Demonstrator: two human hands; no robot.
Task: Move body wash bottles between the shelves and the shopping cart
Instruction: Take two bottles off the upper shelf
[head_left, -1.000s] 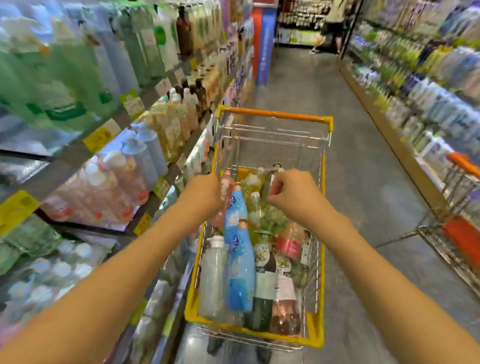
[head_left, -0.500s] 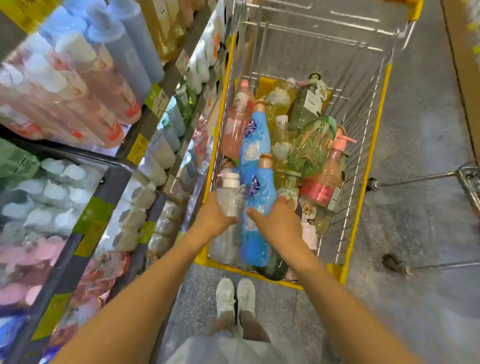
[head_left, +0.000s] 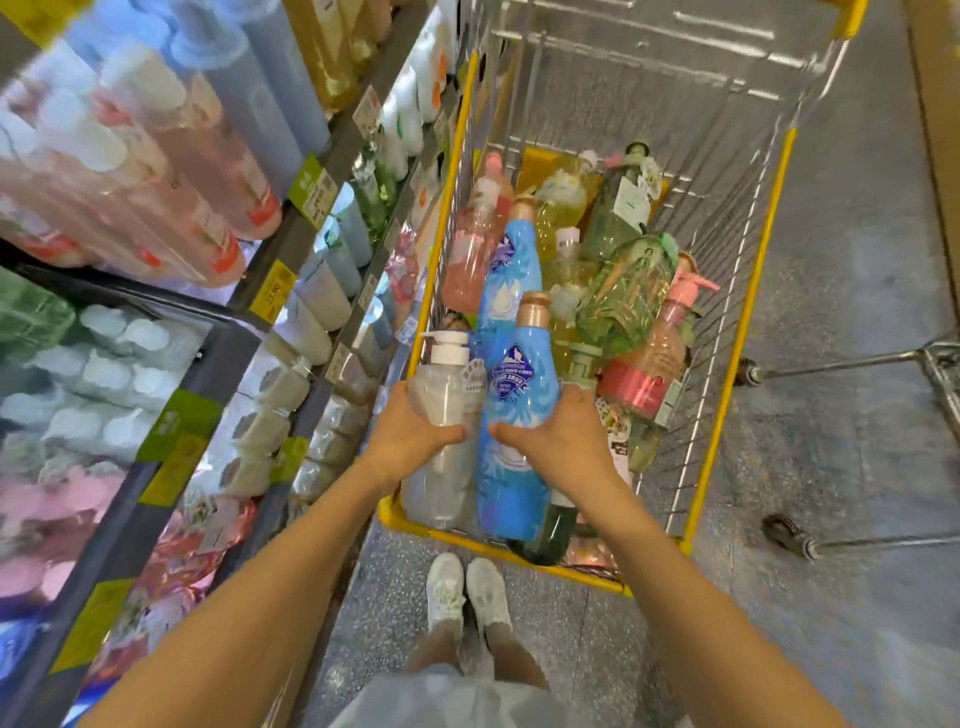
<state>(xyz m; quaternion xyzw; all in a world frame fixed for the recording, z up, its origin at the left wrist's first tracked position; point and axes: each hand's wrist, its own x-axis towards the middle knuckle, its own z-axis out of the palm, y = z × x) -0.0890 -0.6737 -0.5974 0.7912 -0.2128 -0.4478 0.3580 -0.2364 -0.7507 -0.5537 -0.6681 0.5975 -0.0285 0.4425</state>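
A yellow-rimmed wire shopping cart (head_left: 737, 332) holds several body wash bottles lying on their sides. My left hand (head_left: 410, 436) grips a clear grey pump bottle (head_left: 441, 395) at the cart's near left corner. My right hand (head_left: 556, 441) grips a blue bottle with a copper cap (head_left: 519, 389) right beside it. A second blue bottle (head_left: 506, 280) lies just behind. Pink (head_left: 475, 244), yellow (head_left: 561, 208) and green (head_left: 628, 291) bottles fill the rest of the cart. Shelves (head_left: 291, 249) of bottles run along the left.
The shelving on the left stands close against the cart, with yellow and green price tags (head_left: 272, 296) on its edges. My white shoes (head_left: 467, 587) stand behind the cart. Another cart's legs and wheels (head_left: 789, 535) reach in from the right over grey floor.
The view dropped from the aisle down into the cart. Both hands moved from the far bottles to the near end and closed on the clear pump bottle and the blue bottle.
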